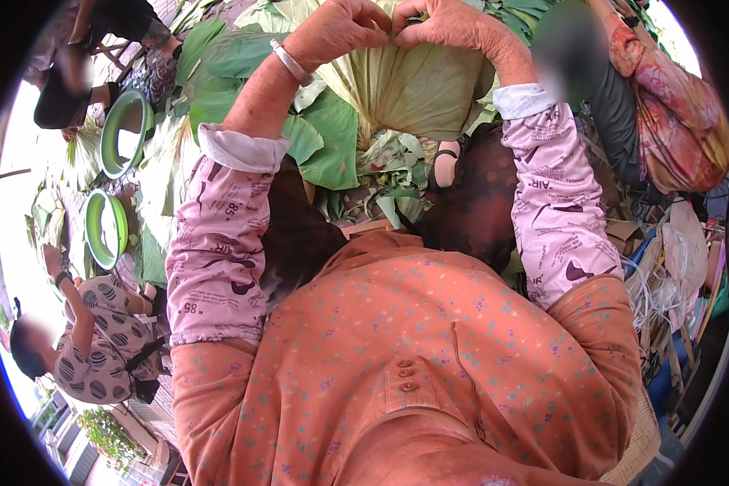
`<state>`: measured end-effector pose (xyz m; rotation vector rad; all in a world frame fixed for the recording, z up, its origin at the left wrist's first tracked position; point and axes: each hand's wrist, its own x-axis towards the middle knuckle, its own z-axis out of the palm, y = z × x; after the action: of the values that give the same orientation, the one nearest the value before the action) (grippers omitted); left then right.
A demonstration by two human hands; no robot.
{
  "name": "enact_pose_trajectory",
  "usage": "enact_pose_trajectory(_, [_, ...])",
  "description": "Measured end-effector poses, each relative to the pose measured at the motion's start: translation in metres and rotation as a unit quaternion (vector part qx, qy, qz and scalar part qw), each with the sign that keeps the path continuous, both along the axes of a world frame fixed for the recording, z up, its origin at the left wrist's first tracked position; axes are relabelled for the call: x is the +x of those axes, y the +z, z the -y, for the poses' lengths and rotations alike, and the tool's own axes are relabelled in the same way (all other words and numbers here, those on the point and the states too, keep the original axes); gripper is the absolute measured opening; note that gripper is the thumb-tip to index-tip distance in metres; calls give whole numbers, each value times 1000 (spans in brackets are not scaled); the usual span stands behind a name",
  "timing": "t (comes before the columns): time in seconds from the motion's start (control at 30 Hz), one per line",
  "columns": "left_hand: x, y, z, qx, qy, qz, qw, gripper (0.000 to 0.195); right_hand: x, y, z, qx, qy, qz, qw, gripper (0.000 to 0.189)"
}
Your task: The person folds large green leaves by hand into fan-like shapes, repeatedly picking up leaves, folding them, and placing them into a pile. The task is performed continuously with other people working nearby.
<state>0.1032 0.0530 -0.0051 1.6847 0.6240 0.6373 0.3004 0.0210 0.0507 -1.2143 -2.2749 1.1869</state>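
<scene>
My left hand [343,30], with a silver bangle on the wrist, and my right hand [452,27] meet at the top of the view. Between them they pinch a pale, dried lotus leaf [425,91] at its upper edge. The leaf hangs folded below the fingers, its ribs running together towards lower left. Behind my left forearm lie large green lotus leaves [240,58]. Another green leaf [331,146] hangs or lies just below left of the held one. Leaf scraps [395,158] cover the ground beneath it. Some fingertips are hidden by the hands' curl.
Two green plastic basins [104,228] stand at the left, near pale leaf bundles [170,164]. A seated person in a patterned top [100,340] is at lower left, others at upper left and upper right. Plastic strips and bags [662,267] are heaped at right.
</scene>
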Motion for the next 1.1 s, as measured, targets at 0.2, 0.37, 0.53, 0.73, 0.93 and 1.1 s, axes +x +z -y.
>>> enact_pose_trajectory(0.2, [-2,1,0,26,-25,-157,987,18,-3,6,8,-15,-2,-17,1000,20])
enact_pose_trajectory(0.37, [-3,-5,-4,95,-2,-166,982,15,-4,1,2,48,-11,37,998,22])
enact_pose_trajectory(0.53, [-6,-4,-10,112,28,-232,966,23,4,-12,-7,44,1,33,998,21])
enact_pose_trajectory(0.73, [-5,-5,-7,166,72,-189,965,17,-4,-3,4,79,6,63,995,20])
enact_pose_trajectory(0.93, [-9,-3,-14,223,93,-220,945,20,-7,7,10,69,18,95,993,19])
enact_pose_trajectory(1.1, [-15,-3,-21,199,104,-216,950,21,0,12,16,66,12,62,996,16])
